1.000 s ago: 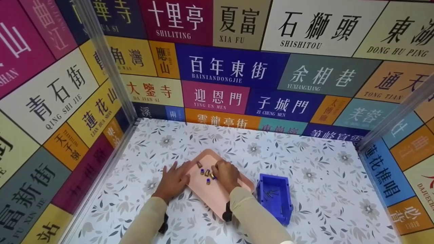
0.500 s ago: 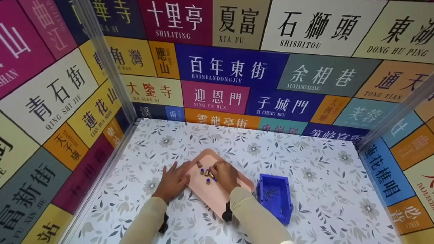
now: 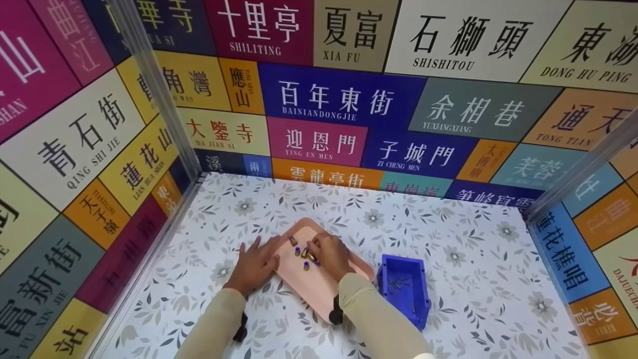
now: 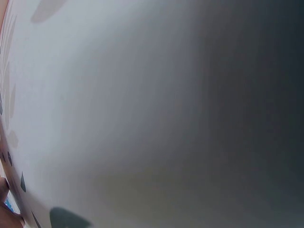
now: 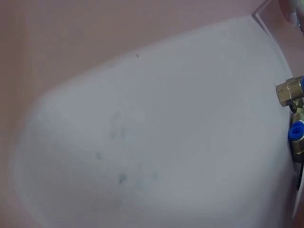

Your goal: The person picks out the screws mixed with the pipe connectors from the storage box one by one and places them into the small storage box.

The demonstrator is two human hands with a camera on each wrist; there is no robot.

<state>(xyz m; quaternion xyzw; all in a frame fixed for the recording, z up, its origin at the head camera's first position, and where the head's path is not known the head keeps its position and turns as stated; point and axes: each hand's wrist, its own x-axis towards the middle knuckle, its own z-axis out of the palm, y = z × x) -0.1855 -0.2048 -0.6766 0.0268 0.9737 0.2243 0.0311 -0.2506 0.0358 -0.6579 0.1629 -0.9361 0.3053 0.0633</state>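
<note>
A pale pink tray (image 3: 311, 291) lies slanted on the table, with several small brass pneumatic fittings (image 3: 306, 266) with blue collars on it. My left hand (image 3: 252, 265) rests at the tray's left edge, fingers spread and straight. Over the tray, my right hand (image 3: 331, 254) has its fingers curled down at the fittings. Whether those fingers pinch one is hidden in the head view. Brass fittings (image 5: 289, 92) also show at the right wrist view's right edge, below a fingertip (image 5: 289, 10). A thin threaded piece (image 5: 300, 178) is partly seen there. The left wrist view is mostly blurred cloth.
A blue bin (image 3: 424, 284) holding several screws (image 3: 398, 284) stands right of the tray, close to my right forearm. The table has a leaf-patterned cloth (image 3: 463, 279). Sign-covered walls (image 3: 319, 142) enclose the back and both sides.
My right fingers shift slightly among the fittings, and a fitting beside them turns a little. The left hand, tray and bin stay in place.
</note>
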